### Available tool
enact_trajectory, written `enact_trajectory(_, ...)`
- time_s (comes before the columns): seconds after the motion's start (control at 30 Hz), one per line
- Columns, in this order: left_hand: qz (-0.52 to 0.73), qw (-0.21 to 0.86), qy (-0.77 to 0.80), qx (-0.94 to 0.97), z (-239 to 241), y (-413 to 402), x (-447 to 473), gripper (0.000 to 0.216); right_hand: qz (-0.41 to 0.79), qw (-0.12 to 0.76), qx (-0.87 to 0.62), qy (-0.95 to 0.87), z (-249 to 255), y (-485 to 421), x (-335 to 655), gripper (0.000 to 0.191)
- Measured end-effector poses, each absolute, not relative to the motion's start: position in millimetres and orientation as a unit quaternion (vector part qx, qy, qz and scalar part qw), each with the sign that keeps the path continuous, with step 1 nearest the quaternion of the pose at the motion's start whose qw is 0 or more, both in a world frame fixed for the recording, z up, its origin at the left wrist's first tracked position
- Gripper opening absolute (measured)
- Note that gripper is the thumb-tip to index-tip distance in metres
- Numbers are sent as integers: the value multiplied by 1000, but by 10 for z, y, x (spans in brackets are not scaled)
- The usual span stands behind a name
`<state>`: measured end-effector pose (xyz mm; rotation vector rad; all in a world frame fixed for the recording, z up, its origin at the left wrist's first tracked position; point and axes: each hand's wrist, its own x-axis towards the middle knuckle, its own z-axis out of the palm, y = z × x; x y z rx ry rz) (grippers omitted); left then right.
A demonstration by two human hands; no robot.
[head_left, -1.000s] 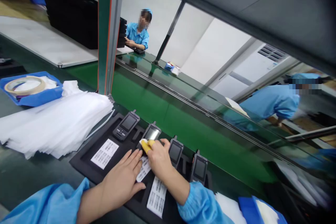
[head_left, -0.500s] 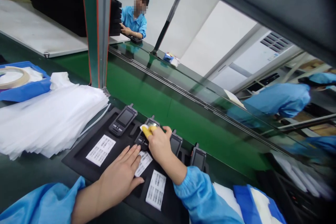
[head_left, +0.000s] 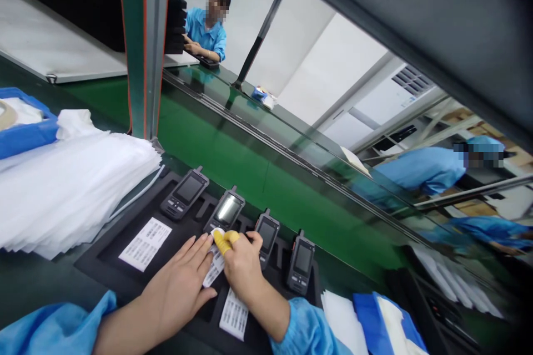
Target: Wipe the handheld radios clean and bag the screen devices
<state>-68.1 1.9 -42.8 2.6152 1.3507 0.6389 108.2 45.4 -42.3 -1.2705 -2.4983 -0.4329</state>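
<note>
Closest in, the bare left hand point(head_left: 179, 283) lies flat, fingers straight and thumb spread, grasping nothing, its fingertips by the lower end of a dark grey handset with a stubby antenna point(head_left: 226, 209). Beside it, the right hand point(head_left: 244, 266) has its fingers curled, yellow finger covers point(head_left: 223, 245) on two of them – and a small white wad point(head_left: 216, 231) pinched at the tips, right against that handset's lower end. Under both, a flat black foam tray point(head_left: 97, 258); a white printed label sheet point(head_left: 214, 273) peeks out between the hands. That handset sits second from the left, its screen catching bright glare, in a row with three matching dark handsets point(head_left: 301, 264). Over to the left, a fanned pile of thin white sheets point(head_left: 75, 194), then a blue plastic bin point(head_left: 31, 141). Far back, past the green partition point(head_left: 245, 169) – a seated person in a blue smock point(head_left: 210, 36).
</note>
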Motion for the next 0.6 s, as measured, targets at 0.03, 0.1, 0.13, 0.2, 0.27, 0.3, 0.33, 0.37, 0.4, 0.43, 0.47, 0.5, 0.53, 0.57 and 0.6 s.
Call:
enact_trajectory(0.03, 210, 69, 449, 866, -426, 17, -683, 44, -146, 154, -443, -871, -402, 472, 1074, 29)
enact_trajectory(0.1, 211, 72, 451, 864, -416, 12, -688, 43, -150, 158, -463, -859, -328, 623, 1079, 30)
enact_trajectory(0.13, 212, 71, 451, 864, -408, 10, -693, 43, -159, 162, -478, -849, -285, 734, 1087, 31)
enact_trajectory(0.2, 214, 69, 450, 864, -390, 7, -703, 43, -176, 176, -502, -828, -215, 951, 1090, 31)
enact_trajectory(0.27, 208, 68, 451, 865, -370, 9, -714, 43, -187, 188, -510, -819, -197, 1053, 1054, 29)
enact_trajectory(0.3, 202, 66, 451, 867, -360, 11, -718, 44, -189, 191, -504, -821, -210, 1040, 1019, 28)
enact_trajectory(0.33, 195, 63, 451, 869, -349, 14, -721, 45, -189, 193, -493, -827, -234, 987, 976, 26)
enact_trajectory(0.37, 191, 60, 450, 870, -337, 16, -723, 45, -186, 192, -478, -836, -262, 906, 931, 23)
enact_trajectory(0.4, 191, 58, 446, 872, -324, 17, -725, 44, -182, 188, -459, -849, -286, 812, 889, 20)
enact_trajectory(0.43, 200, 57, 443, 872, -309, 15, -727, 41, -177, 183, -438, -862, -300, 725, 854, 18)
enact_trajectory(0.47, 218, 59, 440, 869, -291, 12, -731, 36, -173, 178, -422, -872, -300, 661, 833, 18)
enact_trajectory(0.5, 243, 64, 439, 863, -269, 6, -737, 30, -172, 176, -414, -876, -284, 632, 827, 19)
enact_trajectory(0.53, 270, 72, 440, 853, -243, 1, -748, 26, -172, 176, -417, -875, -259, 642, 837, 21)
enact_trajectory(0.57, 295, 78, 445, 842, -214, -2, -762, 25, -175, 179, -431, -867, -230, 686, 859, 22)
enact_trajectory(0.6, 315, 80, 454, 830, -181, -1, -780, 27, -177, 182, -452, -855, -205, 751, 889, 24)
